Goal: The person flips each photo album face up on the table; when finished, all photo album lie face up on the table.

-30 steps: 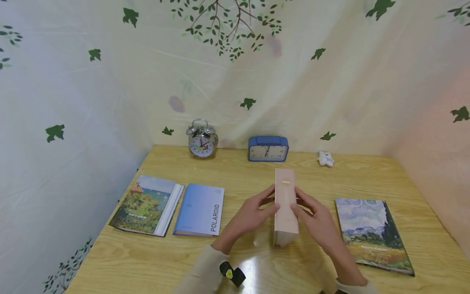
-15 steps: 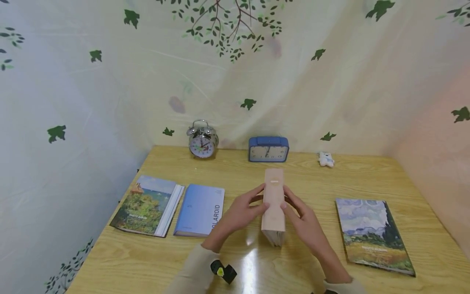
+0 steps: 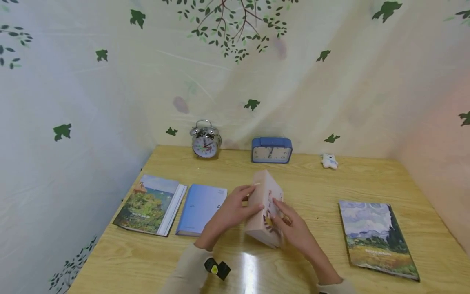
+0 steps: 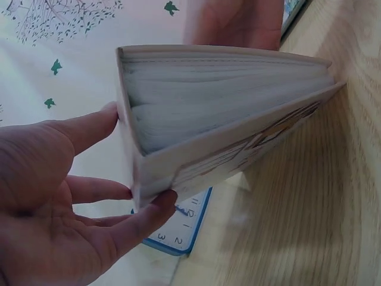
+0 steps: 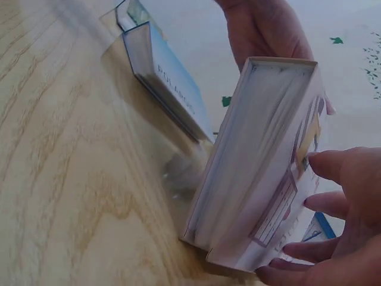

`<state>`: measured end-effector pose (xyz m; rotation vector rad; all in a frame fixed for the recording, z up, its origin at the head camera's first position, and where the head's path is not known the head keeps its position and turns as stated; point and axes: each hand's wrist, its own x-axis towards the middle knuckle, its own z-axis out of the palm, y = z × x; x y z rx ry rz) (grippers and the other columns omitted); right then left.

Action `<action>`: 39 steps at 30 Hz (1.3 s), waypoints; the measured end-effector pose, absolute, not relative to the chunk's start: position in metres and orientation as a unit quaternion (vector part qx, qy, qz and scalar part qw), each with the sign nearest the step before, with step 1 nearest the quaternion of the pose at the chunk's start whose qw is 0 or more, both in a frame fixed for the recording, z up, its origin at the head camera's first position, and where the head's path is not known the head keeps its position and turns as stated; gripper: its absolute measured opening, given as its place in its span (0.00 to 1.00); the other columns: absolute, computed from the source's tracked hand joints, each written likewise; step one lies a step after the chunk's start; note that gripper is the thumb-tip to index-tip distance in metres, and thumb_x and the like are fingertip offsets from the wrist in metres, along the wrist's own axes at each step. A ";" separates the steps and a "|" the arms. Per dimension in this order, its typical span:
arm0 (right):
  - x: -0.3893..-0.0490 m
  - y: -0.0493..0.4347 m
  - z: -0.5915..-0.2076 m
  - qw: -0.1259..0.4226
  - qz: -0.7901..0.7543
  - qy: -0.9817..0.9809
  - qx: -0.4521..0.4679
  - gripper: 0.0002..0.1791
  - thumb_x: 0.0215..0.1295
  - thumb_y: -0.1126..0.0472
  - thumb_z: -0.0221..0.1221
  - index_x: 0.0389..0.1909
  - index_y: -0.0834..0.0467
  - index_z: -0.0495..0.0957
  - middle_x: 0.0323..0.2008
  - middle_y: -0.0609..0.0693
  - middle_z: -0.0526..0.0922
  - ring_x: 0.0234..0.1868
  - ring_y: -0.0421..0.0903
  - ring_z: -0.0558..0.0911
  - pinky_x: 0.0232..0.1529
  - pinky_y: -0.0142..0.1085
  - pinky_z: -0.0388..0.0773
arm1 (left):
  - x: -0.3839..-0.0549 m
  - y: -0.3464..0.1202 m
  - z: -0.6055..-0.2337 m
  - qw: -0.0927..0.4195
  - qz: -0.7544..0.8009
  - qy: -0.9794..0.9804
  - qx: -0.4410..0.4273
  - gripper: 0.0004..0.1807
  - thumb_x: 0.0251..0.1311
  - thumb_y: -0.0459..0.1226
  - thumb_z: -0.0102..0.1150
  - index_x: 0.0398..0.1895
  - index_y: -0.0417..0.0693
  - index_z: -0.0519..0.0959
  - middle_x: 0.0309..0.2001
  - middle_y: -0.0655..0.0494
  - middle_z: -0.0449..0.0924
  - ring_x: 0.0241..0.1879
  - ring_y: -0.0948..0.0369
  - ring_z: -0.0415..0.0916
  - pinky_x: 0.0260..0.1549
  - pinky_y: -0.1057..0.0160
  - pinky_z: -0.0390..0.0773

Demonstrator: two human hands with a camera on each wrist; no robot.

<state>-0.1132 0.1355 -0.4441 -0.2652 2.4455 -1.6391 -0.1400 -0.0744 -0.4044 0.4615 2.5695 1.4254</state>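
Observation:
A thick pale pink photo album [image 3: 271, 188] with a printed cover stands on its edges near the table's middle, tilted to the left with its spine up. My left hand [image 3: 235, 210] grips the spine, thumb on the near part and fingers around the far part. In the left wrist view, its index finger [image 4: 143, 220] reaches onto the cover's corner. My right hand [image 3: 293, 230] rests its fingertips and thumb on the printed cover; in the right wrist view, the fingers [image 5: 327, 205] are spread against it. White page edges [image 5: 253, 143] show between the covers.
Left of the album lie a blue POLAROID album [image 3: 200, 210] and a landscape-covered album [image 3: 150, 204]. Another painted album [image 3: 378, 237] lies at the right. A silver alarm clock [image 3: 205, 143], a blue clock [image 3: 271, 150] and a small white bear [image 3: 329, 161] line the back.
The pink album has moved left and tipped over leftward, so its printed cover now shows. My right hand has shifted from the spine onto that cover; the left hand keeps its grip.

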 end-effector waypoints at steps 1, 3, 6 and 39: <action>-0.113 0.135 -0.446 0.093 -0.542 0.831 -0.088 0.30 0.70 0.52 0.54 0.71 0.52 0.61 0.72 0.62 0.56 0.72 0.61 0.56 0.65 0.55 0.63 | -0.140 -0.076 -0.404 0.083 0.469 0.866 0.153 0.36 0.62 0.49 0.60 0.70 0.42 0.63 0.68 0.40 0.61 0.58 0.46 0.73 0.48 0.54 0.81; -0.114 0.135 -0.449 0.096 -0.523 0.843 -0.081 0.31 0.70 0.51 0.54 0.71 0.52 0.61 0.72 0.64 0.55 0.72 0.63 0.56 0.65 0.56 0.64 | -0.140 -0.078 -0.403 0.087 0.457 0.873 0.147 0.36 0.62 0.49 0.59 0.69 0.42 0.64 0.66 0.39 0.63 0.56 0.47 0.74 0.47 0.55 0.81; -0.114 0.136 -0.453 0.097 -0.499 0.858 -0.070 0.32 0.69 0.49 0.56 0.71 0.53 0.62 0.72 0.65 0.55 0.71 0.65 0.58 0.65 0.58 0.63 | -0.140 -0.082 -0.404 0.102 0.447 0.878 0.141 0.36 0.62 0.49 0.59 0.69 0.41 0.64 0.64 0.39 0.66 0.55 0.47 0.75 0.45 0.55 0.81; -0.112 0.131 -0.467 0.055 -0.369 0.922 -0.105 0.37 0.63 0.45 0.60 0.70 0.56 0.63 0.73 0.70 0.47 0.72 0.70 0.50 0.65 0.63 0.58 | -0.130 -0.088 -0.436 0.139 0.414 0.892 0.113 0.29 0.67 0.40 0.54 0.69 0.41 0.63 0.62 0.44 0.73 0.60 0.48 0.73 0.59 0.50 0.71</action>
